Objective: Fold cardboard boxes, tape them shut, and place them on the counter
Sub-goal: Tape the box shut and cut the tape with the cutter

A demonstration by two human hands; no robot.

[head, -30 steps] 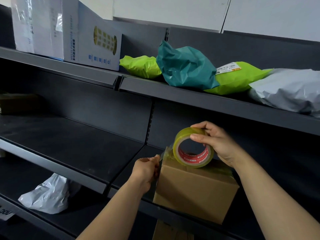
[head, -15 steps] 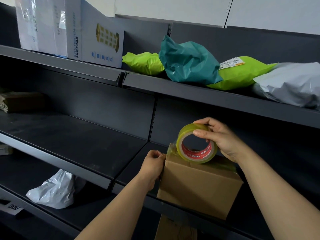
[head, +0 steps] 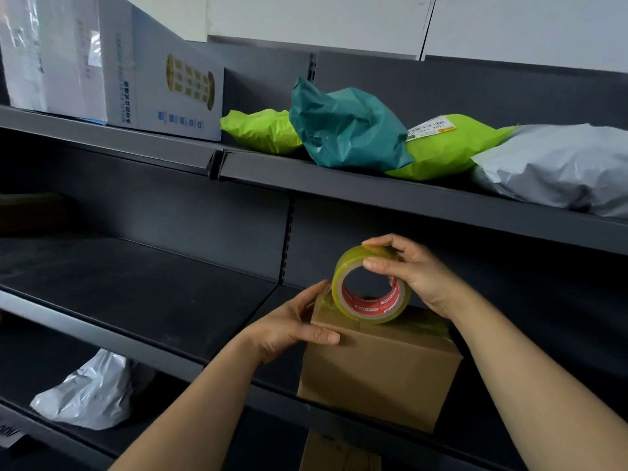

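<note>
A closed brown cardboard box point(head: 377, 372) stands on the front edge of the dark middle shelf point(head: 142, 300), with clear tape across its top. A roll of yellowish clear tape with a red inner label point(head: 370, 287) stands on edge on the box top. My right hand point(head: 411, 270) grips the roll from the right, thumb over its front rim and fingers over the top. At the box's upper left corner, my left hand point(head: 292, 321) holds the box, thumb along the front face and fingers against the left side.
The upper shelf point(head: 373, 188) carries a white printed carton point(head: 163, 83), two lime-green mailer bags point(head: 261, 130), a teal bag point(head: 343, 127) and a grey bag point(head: 557, 168). A white plastic bag point(head: 85, 392) lies on the lower shelf. More cardboard point(head: 336, 453) shows below the box.
My left hand has moved from pinching the tape end at the box's left side to holding the box's upper left corner with thumb in front. The roll stays on top.
</note>
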